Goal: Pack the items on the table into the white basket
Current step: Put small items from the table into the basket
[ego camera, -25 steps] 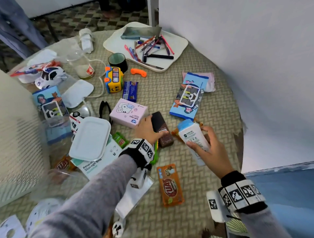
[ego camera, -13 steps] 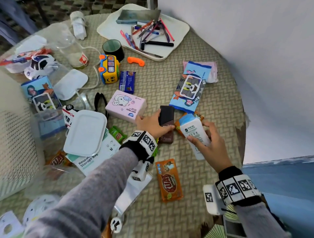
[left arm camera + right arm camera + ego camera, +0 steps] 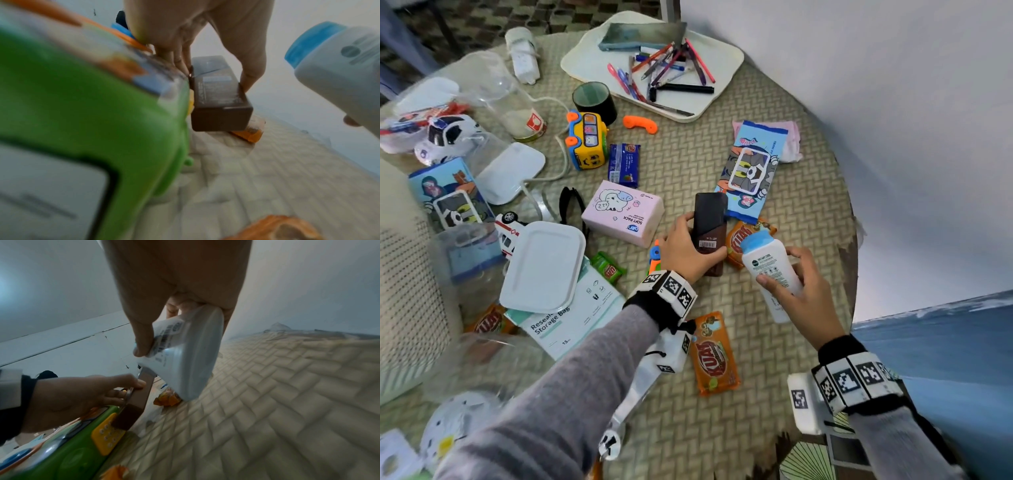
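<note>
Your left hand (image 3: 683, 251) has its fingers (image 3: 180, 63) and thumb closed round a dark brown carton (image 3: 709, 230), lifting its near end clear of the worktop (image 3: 774, 421). Your right hand (image 3: 803, 301) is wrapped round a white bottle with a blue cap (image 3: 768, 270), held tilted above an orange Kuat snack pack (image 3: 739, 236). So you have two items in hand but not yet carried over.

The white basket (image 3: 404, 298) stands at the far left edge, well apart from both hands; whether anything lies inside it cannot be told. Nearly everything is still out: the pink tissue pack (image 3: 625, 212), the cartoon wipes pack (image 3: 751, 171), the yellow toy bus (image 3: 587, 140), the white lid (image 3: 544, 267), another orange Kuat pack (image 3: 715, 354) and the tray of pens (image 3: 717, 54). The packing looks barely begun.
</note>
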The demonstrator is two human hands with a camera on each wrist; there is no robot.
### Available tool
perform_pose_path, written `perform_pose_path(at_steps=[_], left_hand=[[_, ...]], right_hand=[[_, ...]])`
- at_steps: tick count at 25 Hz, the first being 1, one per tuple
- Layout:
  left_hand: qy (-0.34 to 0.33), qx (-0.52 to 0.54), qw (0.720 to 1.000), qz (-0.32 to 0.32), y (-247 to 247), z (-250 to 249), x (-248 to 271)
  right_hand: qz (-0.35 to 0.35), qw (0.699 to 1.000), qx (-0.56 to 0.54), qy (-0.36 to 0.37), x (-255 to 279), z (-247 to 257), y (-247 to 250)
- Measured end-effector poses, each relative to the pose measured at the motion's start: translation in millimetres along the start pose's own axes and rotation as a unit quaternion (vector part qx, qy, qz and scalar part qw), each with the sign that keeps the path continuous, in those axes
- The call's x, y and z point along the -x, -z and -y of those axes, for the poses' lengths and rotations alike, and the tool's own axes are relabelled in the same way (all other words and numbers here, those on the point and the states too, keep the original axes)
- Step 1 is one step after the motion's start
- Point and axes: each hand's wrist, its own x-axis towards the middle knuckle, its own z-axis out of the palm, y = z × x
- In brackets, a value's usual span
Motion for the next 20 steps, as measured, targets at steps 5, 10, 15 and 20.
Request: perform_pose_path(at_steps=[5,10,15,20], left_hand=[[-0.043,0.189,0.981,0.02,11.0,-20.6,34.1],[-0.056,0.245,0.966,0.065,27.4,-24.3,66.0],[-0.001,0.27,0.956,0.116,45.3,-4.8,94.5],[0.003,0.243,0.962,0.126,74.4,18.3,135.2]], right_hand=[[-0.036,0.999,-0.006,0.016,9.5,11.9,-1.3],[-0.096,0.995,-0.03,0.008,24.6,21.0,2.8],[-0.113,0.993,-0.029,0.009,52.5,27.2,-2.5],[-0.126,0.991,-0.043,0.007,95.4,35.5,-26.5]])
